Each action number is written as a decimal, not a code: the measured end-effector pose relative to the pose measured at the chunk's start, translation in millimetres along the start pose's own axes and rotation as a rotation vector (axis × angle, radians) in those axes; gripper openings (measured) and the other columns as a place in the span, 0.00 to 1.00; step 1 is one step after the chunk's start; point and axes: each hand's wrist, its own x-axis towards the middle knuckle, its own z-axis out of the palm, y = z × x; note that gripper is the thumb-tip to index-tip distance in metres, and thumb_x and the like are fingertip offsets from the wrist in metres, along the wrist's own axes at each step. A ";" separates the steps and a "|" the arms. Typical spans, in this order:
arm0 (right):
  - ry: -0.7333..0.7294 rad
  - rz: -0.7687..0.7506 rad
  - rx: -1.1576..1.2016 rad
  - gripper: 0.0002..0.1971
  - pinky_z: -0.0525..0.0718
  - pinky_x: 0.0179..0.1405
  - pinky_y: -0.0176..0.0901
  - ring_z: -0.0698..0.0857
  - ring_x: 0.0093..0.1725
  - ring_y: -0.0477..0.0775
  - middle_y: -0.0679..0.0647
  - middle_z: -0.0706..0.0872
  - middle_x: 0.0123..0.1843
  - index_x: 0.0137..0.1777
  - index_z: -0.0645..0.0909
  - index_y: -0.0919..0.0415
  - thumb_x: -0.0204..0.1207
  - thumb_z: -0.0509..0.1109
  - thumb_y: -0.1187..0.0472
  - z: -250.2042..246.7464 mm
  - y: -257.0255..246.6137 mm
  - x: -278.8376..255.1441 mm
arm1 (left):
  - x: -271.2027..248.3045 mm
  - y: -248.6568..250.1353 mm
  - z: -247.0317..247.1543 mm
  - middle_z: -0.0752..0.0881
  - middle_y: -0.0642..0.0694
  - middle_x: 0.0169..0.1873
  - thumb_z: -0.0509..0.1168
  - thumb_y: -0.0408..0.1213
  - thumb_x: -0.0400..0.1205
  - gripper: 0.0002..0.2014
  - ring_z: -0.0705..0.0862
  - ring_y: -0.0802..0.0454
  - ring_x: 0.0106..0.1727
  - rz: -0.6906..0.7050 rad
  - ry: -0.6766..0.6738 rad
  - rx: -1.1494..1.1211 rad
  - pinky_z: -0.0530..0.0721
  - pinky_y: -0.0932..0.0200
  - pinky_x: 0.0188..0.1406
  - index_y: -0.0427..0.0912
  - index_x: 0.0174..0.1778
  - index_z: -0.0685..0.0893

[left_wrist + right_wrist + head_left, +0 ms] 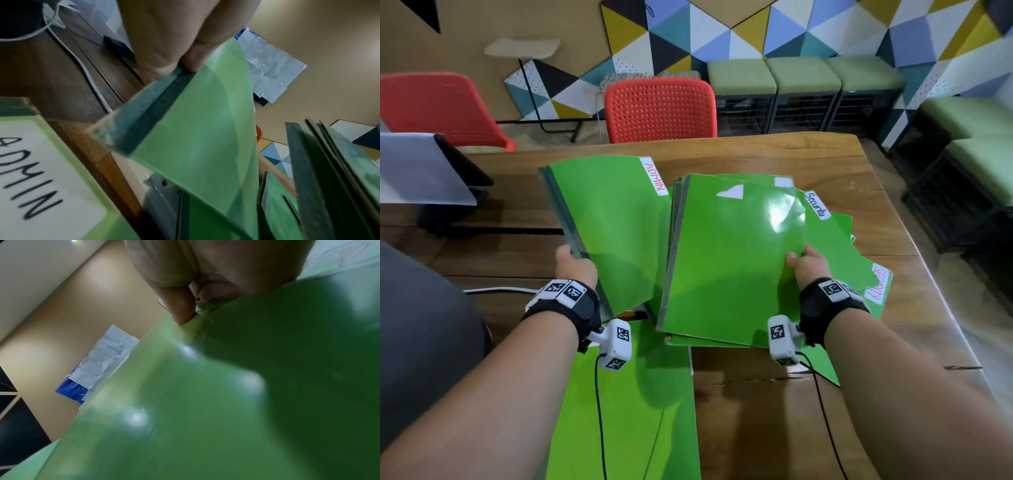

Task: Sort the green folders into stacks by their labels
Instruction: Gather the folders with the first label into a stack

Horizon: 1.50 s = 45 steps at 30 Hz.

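My left hand [573, 263] grips the spine edge of a green folder labelled ADMIN [613, 219], lifted and tilted above the table; the left wrist view shows my fingers [164, 53] curled round that folder's [191, 146] spine. My right hand [806, 265] pinches the right edge of the top folder [729, 260] of a lifted bundle; the thumb [180, 308] presses on its green cover [226, 394]. Under the bundle lie folders labelled Security [817, 204] and SECURITY [878, 282]. Another green folder [626, 411] lies flat near me, and the left wrist view shows an ADMIN label [37, 178] on it.
The wooden table [791, 411] has bare surface at the front right and far side. A dark device with a grey sheet [424, 168] sits at the left. Red chairs [659, 109] stand behind the table, green stools [804, 92] along the wall. A white cable [496, 290] runs at the left.
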 end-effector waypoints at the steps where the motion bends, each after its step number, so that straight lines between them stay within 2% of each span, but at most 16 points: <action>1: -0.011 -0.002 0.018 0.29 0.72 0.74 0.53 0.73 0.76 0.62 0.61 0.68 0.81 0.83 0.59 0.63 0.83 0.62 0.62 2.2 -0.7 -3.1 | -4.5 1.6 -3.0 0.82 0.35 0.57 0.51 0.22 0.82 0.23 0.80 0.37 0.53 0.016 0.025 -0.008 0.73 0.52 0.49 0.41 0.71 0.72; 7: -0.033 -0.006 0.048 0.29 0.73 0.75 0.58 0.73 0.76 0.63 0.61 0.67 0.81 0.83 0.59 0.62 0.83 0.63 0.63 4.4 -1.5 -13.4 | -11.9 10.4 -31.3 0.82 0.32 0.61 0.51 0.23 0.83 0.20 0.82 0.35 0.60 0.062 0.208 -0.072 0.72 0.53 0.50 0.40 0.71 0.71; 12: -0.036 -0.012 0.142 0.30 0.72 0.75 0.60 0.71 0.77 0.62 0.60 0.65 0.82 0.83 0.58 0.60 0.83 0.63 0.63 -7.0 -8.4 -10.1 | -8.6 23.2 -40.1 0.81 0.33 0.64 0.49 0.22 0.82 0.25 0.82 0.34 0.62 0.029 0.214 -0.087 0.76 0.49 0.55 0.44 0.75 0.68; 15: -0.042 -0.013 0.195 0.30 0.69 0.77 0.57 0.68 0.79 0.62 0.59 0.63 0.83 0.83 0.57 0.59 0.83 0.62 0.63 -12.5 -12.2 -11.7 | -14.2 25.5 -23.3 0.82 0.33 0.63 0.52 0.23 0.82 0.24 0.82 0.33 0.62 0.097 0.098 -0.016 0.78 0.46 0.61 0.43 0.74 0.70; 19: -0.032 -0.016 0.131 0.27 0.72 0.75 0.58 0.71 0.77 0.63 0.63 0.67 0.81 0.81 0.61 0.63 0.84 0.62 0.62 -17.4 -4.7 -6.6 | -31.9 19.4 27.6 0.85 0.37 0.56 0.54 0.24 0.81 0.21 0.84 0.36 0.53 0.174 -0.181 0.087 0.83 0.46 0.58 0.44 0.70 0.73; 22: -0.016 0.021 0.064 0.28 0.71 0.74 0.57 0.70 0.77 0.64 0.64 0.67 0.80 0.82 0.58 0.65 0.85 0.60 0.63 -28.5 12.0 4.3 | -47.4 13.8 69.2 0.86 0.36 0.48 0.57 0.27 0.82 0.22 0.87 0.35 0.50 0.090 -0.357 0.065 0.87 0.36 0.55 0.51 0.70 0.72; 23: -0.013 0.041 0.052 0.27 0.73 0.73 0.58 0.72 0.76 0.65 0.65 0.68 0.79 0.82 0.58 0.65 0.85 0.59 0.63 -33.2 18.7 9.0 | -54.9 14.5 82.2 0.84 0.39 0.45 0.57 0.28 0.83 0.22 0.86 0.37 0.49 0.058 -0.419 0.031 0.86 0.37 0.56 0.51 0.72 0.71; 25: 0.000 0.063 0.024 0.25 0.79 0.67 0.56 0.77 0.69 0.64 0.66 0.71 0.76 0.80 0.60 0.65 0.85 0.59 0.63 -42.1 31.2 18.5 | -74.0 20.5 105.6 0.82 0.40 0.54 0.56 0.33 0.87 0.22 0.80 0.44 0.54 0.003 -0.548 -0.065 0.77 0.46 0.63 0.46 0.78 0.67; 27: 0.040 0.074 -0.009 0.25 0.81 0.56 0.50 0.80 0.58 0.61 0.65 0.74 0.73 0.81 0.61 0.64 0.85 0.60 0.63 -51.0 40.8 29.1 | -93.2 28.3 131.0 0.71 0.39 0.76 0.52 0.43 0.89 0.23 0.72 0.44 0.74 -0.046 -0.679 -0.091 0.67 0.45 0.75 0.42 0.81 0.62; 28: 0.065 0.085 -0.014 0.25 0.81 0.53 0.51 0.81 0.55 0.61 0.65 0.77 0.69 0.81 0.62 0.63 0.84 0.60 0.63 -55.2 44.9 34.6 | -100.8 30.6 143.1 0.69 0.40 0.78 0.52 0.46 0.89 0.25 0.68 0.42 0.79 -0.073 -0.728 -0.070 0.64 0.42 0.79 0.40 0.81 0.63; 31: 0.136 0.077 -0.032 0.26 0.84 0.53 0.51 0.82 0.48 0.60 0.61 0.82 0.60 0.79 0.67 0.58 0.80 0.62 0.66 -67.7 53.3 52.6 | -115.3 35.2 177.7 0.83 0.39 0.65 0.62 0.44 0.84 0.22 0.80 0.39 0.68 -0.049 -0.769 0.035 0.75 0.40 0.73 0.36 0.71 0.76; 35: 0.133 0.042 -0.136 0.29 0.76 0.46 0.39 0.79 0.48 0.57 0.59 0.76 0.75 0.81 0.66 0.58 0.79 0.61 0.71 -79.9 57.1 85.5 | -120.5 44.8 210.7 0.84 0.39 0.64 0.64 0.36 0.83 0.19 0.82 0.37 0.65 0.005 -0.767 0.188 0.78 0.44 0.71 0.36 0.69 0.78; 37: 0.123 0.039 -0.162 0.32 0.80 0.47 0.42 0.80 0.48 0.56 0.59 0.76 0.76 0.81 0.64 0.57 0.78 0.60 0.74 -82.8 57.6 101.2 | -120.4 46.5 225.0 0.84 0.40 0.63 0.64 0.35 0.81 0.19 0.83 0.37 0.64 -0.001 -0.748 0.206 0.80 0.44 0.68 0.37 0.68 0.79; 40: 0.089 0.033 -0.213 0.34 0.85 0.38 0.45 0.82 0.52 0.56 0.58 0.75 0.75 0.82 0.62 0.55 0.76 0.61 0.75 -80.4 61.1 121.2 | -114.6 42.5 245.5 0.86 0.38 0.56 0.64 0.35 0.74 0.16 0.85 0.36 0.58 -0.053 -0.726 0.168 0.83 0.39 0.64 0.40 0.58 0.82; 42: 0.070 0.018 -0.263 0.36 0.88 0.49 0.54 0.81 0.61 0.59 0.59 0.75 0.75 0.82 0.60 0.55 0.74 0.62 0.76 -75.0 61.0 130.7 | -113.8 43.8 255.6 0.85 0.39 0.54 0.63 0.31 0.75 0.13 0.84 0.37 0.58 -0.098 -0.724 0.104 0.82 0.38 0.65 0.39 0.56 0.81; 45: 0.061 -0.019 -0.406 0.37 0.78 0.68 0.63 0.75 0.71 0.63 0.61 0.74 0.74 0.80 0.62 0.57 0.70 0.64 0.75 -66.5 63.0 141.2 | -116.3 49.5 264.6 0.79 0.39 0.65 0.63 0.29 0.74 0.30 0.79 0.38 0.66 -0.177 -0.725 0.028 0.76 0.41 0.72 0.36 0.75 0.69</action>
